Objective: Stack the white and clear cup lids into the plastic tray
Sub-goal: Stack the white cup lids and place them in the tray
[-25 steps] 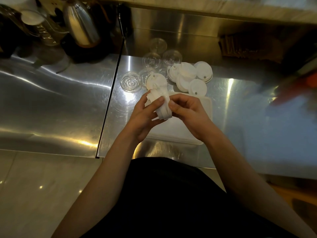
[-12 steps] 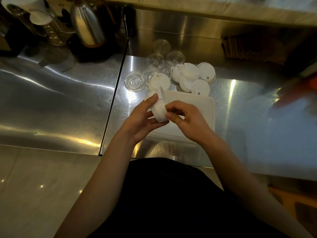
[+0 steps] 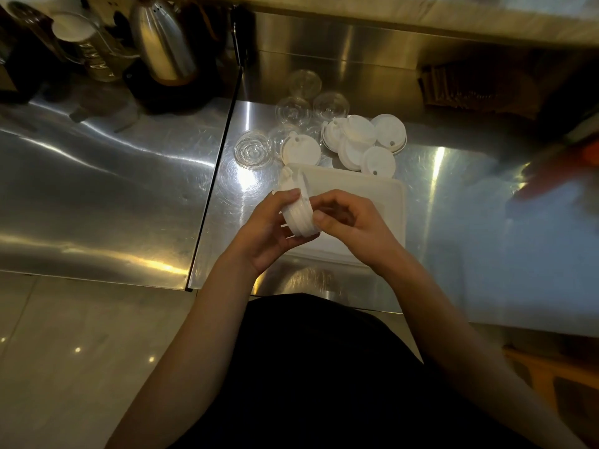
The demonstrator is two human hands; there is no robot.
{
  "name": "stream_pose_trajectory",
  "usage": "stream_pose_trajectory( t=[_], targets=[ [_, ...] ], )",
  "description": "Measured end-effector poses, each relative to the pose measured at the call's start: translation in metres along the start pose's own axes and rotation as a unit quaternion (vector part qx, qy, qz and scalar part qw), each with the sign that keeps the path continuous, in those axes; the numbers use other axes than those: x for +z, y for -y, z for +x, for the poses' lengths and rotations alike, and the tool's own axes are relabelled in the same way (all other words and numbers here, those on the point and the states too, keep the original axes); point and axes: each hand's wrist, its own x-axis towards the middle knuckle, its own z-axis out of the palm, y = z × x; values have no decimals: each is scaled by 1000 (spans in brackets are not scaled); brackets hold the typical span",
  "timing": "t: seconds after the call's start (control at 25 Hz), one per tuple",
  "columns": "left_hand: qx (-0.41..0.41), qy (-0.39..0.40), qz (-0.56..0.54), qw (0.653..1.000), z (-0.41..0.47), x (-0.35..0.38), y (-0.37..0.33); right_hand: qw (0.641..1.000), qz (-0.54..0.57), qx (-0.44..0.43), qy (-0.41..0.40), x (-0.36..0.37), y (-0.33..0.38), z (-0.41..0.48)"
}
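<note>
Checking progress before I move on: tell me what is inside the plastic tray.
The tray shows only bare floor along its far and right side. The left hand and right hand hold a stack of white lids in front of its near left part, hiding whatever lies there.

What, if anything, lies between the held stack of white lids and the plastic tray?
Nothing visible. The left hand and right hand hold the stack of white lids over the tray; its visible floor is bare, and loose white lids lie beyond its far rim.

A café work area: steel counter; gooseneck kettle; cup lids.
</note>
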Motion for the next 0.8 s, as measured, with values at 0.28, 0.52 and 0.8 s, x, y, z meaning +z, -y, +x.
stream_pose_trajectory(
  t=[0.28, 0.52, 0.8],
  targets=[
    [1, -1, 15, 1000, 6, 6, -1, 1000, 2, -8, -7, -3, 2, 0],
    [-14, -2, 15, 1000, 8, 8, 0, 1000, -4, -10, 20, -7, -3, 3],
    [26, -6, 30, 999, 9, 12, -1, 998, 52, 34, 23, -7, 3, 4]
  ],
)
